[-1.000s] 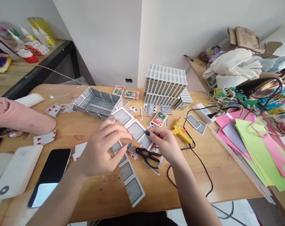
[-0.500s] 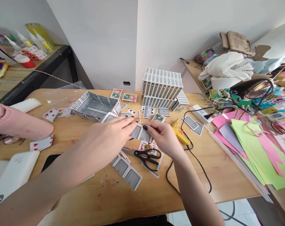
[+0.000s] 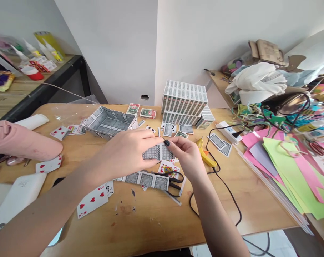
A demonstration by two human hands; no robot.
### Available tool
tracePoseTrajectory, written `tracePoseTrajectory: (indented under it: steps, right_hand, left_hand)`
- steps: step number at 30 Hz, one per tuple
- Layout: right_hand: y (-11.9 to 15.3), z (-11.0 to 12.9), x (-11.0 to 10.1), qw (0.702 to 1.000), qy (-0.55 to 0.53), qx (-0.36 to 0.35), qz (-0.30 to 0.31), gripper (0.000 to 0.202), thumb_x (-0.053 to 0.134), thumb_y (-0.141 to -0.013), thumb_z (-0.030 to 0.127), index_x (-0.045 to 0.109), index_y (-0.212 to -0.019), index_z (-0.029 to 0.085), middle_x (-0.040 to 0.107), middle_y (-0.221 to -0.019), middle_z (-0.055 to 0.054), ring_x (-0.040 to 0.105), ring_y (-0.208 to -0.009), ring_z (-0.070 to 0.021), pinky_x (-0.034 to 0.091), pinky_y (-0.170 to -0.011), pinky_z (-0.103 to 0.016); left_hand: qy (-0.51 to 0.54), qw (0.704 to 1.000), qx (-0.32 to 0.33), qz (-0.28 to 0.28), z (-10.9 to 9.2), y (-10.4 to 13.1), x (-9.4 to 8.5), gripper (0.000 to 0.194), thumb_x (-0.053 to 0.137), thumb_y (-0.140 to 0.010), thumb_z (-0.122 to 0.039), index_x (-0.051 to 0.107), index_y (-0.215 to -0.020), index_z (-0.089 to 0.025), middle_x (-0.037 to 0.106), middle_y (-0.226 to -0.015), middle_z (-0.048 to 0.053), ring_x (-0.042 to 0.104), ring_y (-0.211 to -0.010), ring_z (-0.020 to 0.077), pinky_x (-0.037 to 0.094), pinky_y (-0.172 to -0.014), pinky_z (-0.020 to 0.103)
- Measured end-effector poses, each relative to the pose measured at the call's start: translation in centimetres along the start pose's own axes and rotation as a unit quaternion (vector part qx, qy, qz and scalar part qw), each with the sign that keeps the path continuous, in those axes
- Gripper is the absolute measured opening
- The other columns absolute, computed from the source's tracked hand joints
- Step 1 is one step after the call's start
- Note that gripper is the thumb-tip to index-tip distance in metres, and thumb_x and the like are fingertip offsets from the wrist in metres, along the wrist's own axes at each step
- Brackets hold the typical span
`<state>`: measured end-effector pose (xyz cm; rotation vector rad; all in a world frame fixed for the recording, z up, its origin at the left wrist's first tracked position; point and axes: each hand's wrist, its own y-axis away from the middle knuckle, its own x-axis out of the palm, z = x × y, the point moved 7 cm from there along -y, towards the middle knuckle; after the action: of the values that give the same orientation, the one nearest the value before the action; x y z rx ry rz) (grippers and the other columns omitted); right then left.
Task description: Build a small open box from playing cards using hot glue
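Observation:
Between my hands is a strip of grey-backed playing cards (image 3: pixel 154 152), joined edge to edge. My right hand (image 3: pixel 188 153) pinches its right end between thumb and fingers. My left hand (image 3: pixel 130 151) closes over the left part, its fingers along the top edge and thumb beneath. A second row of joined cards (image 3: pixel 147 179) hangs below my left hand; whether both rows connect is hidden. This lower row partly covers black-handled scissors (image 3: pixel 176 193). A face card (image 3: pixel 168 169) lies just under my right hand. Behind my left hand stands an open box made of cards (image 3: pixel 110 123).
Stacked card packs (image 3: pixel 185 100) stand at the back. A yellow glue gun (image 3: pixel 206 153) with a black cord lies right of my right hand, near a power strip (image 3: pixel 228 132). Coloured paper (image 3: pixel 287 171) covers the right side. A pink roll-shaped case (image 3: pixel 25 139) lies left.
The lower row of cards has swung up and right, now lying nearly level across the scissors. My left fingers have shifted on the strip. A three of hearts has come into view.

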<state>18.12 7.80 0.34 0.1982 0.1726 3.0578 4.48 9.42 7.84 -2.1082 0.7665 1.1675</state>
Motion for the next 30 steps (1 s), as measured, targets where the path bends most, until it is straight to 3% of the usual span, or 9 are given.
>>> tracePoseTrajectory:
  steps: [8, 15, 21, 24, 27, 30]
  right_hand:
    - [0.5, 0.4, 0.1, 0.999, 0.020, -0.029, -0.013, 0.028, 0.069, -0.072, 0.045, 0.063, -0.074, 0.018, 0.064, -0.067, -0.002, 0.055, -0.060, -0.0130, 0.046, -0.056, -0.026]
    - [0.5, 0.3, 0.3, 1.000, 0.021, -0.016, -0.015, 0.029, 0.070, -0.071, 0.046, 0.064, -0.074, 0.017, 0.064, -0.067, -0.001, 0.055, -0.060, -0.0122, 0.045, -0.056, -0.025]
    - [-0.7, 1.4, 0.0, 0.999, -0.004, -0.021, 0.028, 0.039, 0.056, -0.082, 0.053, 0.069, -0.085, 0.016, 0.064, -0.068, -0.003, 0.059, -0.063, -0.0134, 0.050, -0.058, -0.028]
    - [-1.2, 3.1, -0.5, 0.995, -0.014, -0.086, 0.040, 0.029, 0.059, -0.082, 0.042, 0.068, -0.098, 0.020, 0.070, -0.092, -0.006, 0.064, -0.084, -0.0171, 0.054, -0.072, -0.032]
    - [-1.2, 5.4, 0.1, 0.985, 0.022, -0.152, 0.080, 0.032, 0.062, -0.081, 0.032, 0.065, -0.111, 0.024, 0.067, -0.112, -0.006, 0.059, -0.108, -0.0201, 0.052, -0.087, -0.037]
    - [-1.6, 7.5, 1.5, 0.976, 0.028, -0.187, 0.111, 0.036, 0.062, -0.081, 0.030, 0.062, -0.116, 0.025, 0.063, -0.122, -0.005, 0.054, -0.117, -0.0201, 0.049, -0.095, -0.038]
  left_hand:
    - [-0.028, 1.000, 0.009, 0.006, -0.4, 0.5, 0.3, 0.029, 0.058, -0.080, -0.026, 0.065, -0.108, -0.024, 0.065, -0.097, 0.003, 0.061, -0.082, 0.0167, 0.046, -0.074, 0.029]
    - [-0.017, 1.000, -0.008, 0.000, -0.2, 0.6, 0.4, 0.029, 0.059, -0.078, -0.028, 0.066, -0.106, -0.023, 0.066, -0.099, 0.003, 0.061, -0.084, 0.0169, 0.046, -0.075, 0.028]
    - [0.090, 0.995, -0.043, -0.023, 1.2, -0.1, -1.3, 0.029, 0.060, -0.077, -0.035, 0.069, -0.104, -0.028, 0.066, -0.096, 0.001, 0.059, -0.077, 0.0161, 0.045, -0.068, 0.027]
    - [0.257, 0.962, -0.085, -0.020, 2.5, -0.4, -1.8, 0.027, 0.058, -0.081, -0.036, 0.069, -0.105, -0.030, 0.068, -0.095, 0.003, 0.061, -0.078, 0.0175, 0.048, -0.067, 0.028]
    - [0.437, 0.893, -0.100, -0.029, 3.2, -0.7, -1.9, 0.030, 0.057, -0.082, -0.047, 0.072, -0.096, -0.025, 0.070, -0.089, 0.007, 0.065, -0.079, 0.0201, 0.052, -0.070, 0.031]
    - [0.555, 0.819, -0.132, -0.056, 4.2, -1.2, -1.3, 0.042, 0.058, -0.078, -0.058, 0.072, -0.091, -0.020, 0.072, -0.086, 0.010, 0.068, -0.078, 0.0238, 0.055, -0.067, 0.034]
